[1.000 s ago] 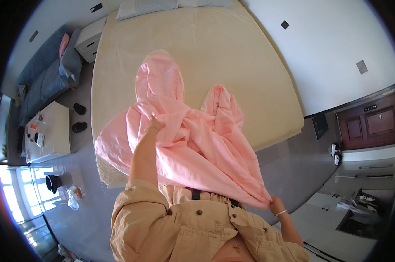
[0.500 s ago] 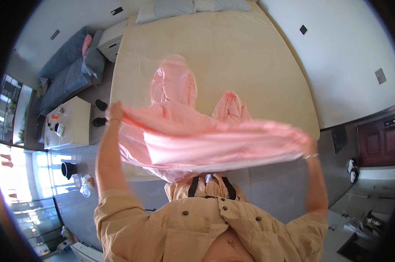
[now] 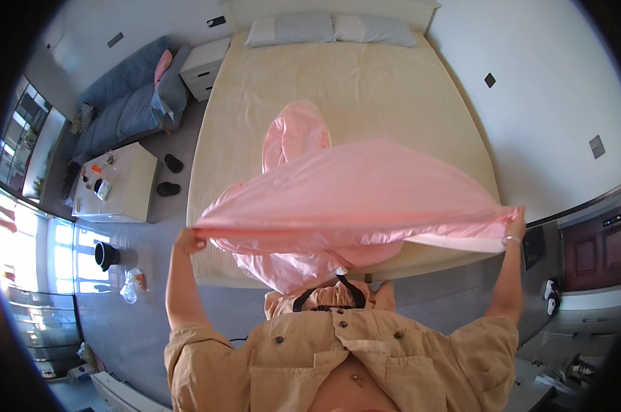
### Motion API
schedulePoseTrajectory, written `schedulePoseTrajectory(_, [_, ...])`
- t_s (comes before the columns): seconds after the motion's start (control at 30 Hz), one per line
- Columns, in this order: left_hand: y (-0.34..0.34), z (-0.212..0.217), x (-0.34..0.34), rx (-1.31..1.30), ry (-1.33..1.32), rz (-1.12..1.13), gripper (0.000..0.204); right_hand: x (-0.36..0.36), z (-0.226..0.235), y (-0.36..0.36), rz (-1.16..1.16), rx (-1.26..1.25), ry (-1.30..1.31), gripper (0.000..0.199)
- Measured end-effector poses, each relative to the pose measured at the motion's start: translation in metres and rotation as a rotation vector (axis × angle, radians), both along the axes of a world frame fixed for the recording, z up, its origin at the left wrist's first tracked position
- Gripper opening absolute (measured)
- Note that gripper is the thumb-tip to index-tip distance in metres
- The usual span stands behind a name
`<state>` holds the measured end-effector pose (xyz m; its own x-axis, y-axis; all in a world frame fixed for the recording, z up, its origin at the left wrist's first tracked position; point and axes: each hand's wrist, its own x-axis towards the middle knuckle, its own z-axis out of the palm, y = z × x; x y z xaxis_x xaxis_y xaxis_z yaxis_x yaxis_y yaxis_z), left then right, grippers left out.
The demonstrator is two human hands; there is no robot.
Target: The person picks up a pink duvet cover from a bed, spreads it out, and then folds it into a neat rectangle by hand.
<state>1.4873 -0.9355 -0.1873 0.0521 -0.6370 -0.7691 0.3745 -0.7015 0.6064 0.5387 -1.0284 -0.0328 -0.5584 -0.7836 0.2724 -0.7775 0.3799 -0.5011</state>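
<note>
Left hand (image 3: 189, 240) and right hand (image 3: 515, 221) raised wide apart, fingers gripping pink garment (image 3: 351, 199) stretched between them, bed (image 3: 351, 89) beyond.

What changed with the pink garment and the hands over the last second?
Both hands rose and spread apart: the left hand moved out from the middle of the pink garment to its left corner, and the right hand lifted from low beside the body. The garment went from draped and bunched to stretched wide above the bed. Both hands kept their grip; the bed and pillows stayed put.
</note>
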Motion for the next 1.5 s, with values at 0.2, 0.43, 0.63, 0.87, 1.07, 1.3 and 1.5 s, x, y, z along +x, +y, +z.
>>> schedulePoseTrajectory(0.2, [0.037, 0.11, 0.199, -0.936, 0.183, 0.124, 0.015, 0.143, 0.039, 0.028, 0.573, -0.182, 0.216, 0.026])
schedulePoseTrajectory(0.43, [-0.073, 0.224, 0.156, -0.768, 0.0, 0.489, 0.022, 0.108, 0.054, 0.085, 0.34, 0.078, 0.134, 0.023])
schedulePoseTrajectory(0.63, [-0.156, 0.206, 0.173, -0.869, 0.214, 0.262, 0.014, 0.139, 0.037, 0.174, 0.194, 0.102, -0.141, 0.017])
schedulePoseTrajectory(0.87, [-0.301, 0.301, 0.009, -0.988, 0.238, 0.229, 0.025, 0.067, -0.008, 0.264, 0.14, 0.156, -0.774, 0.016])
schedulePoseTrajectory(1.07, [-0.33, 0.348, -0.199, -1.067, -0.249, 0.202, 0.035, 0.021, -0.06, 0.333, 0.069, 0.281, -0.738, 0.016])
schedulePoseTrajectory(1.3, [-0.338, 0.389, -0.454, -1.0, -0.039, 0.38, 0.034, -0.038, -0.13, 0.364, -0.016, 0.164, -0.806, 0.016])
schedulePoseTrajectory(1.5, [-0.347, 0.351, -0.59, -0.917, -0.237, 0.269, 0.036, -0.094, -0.148, 0.366, -0.246, 0.034, -0.858, 0.017])
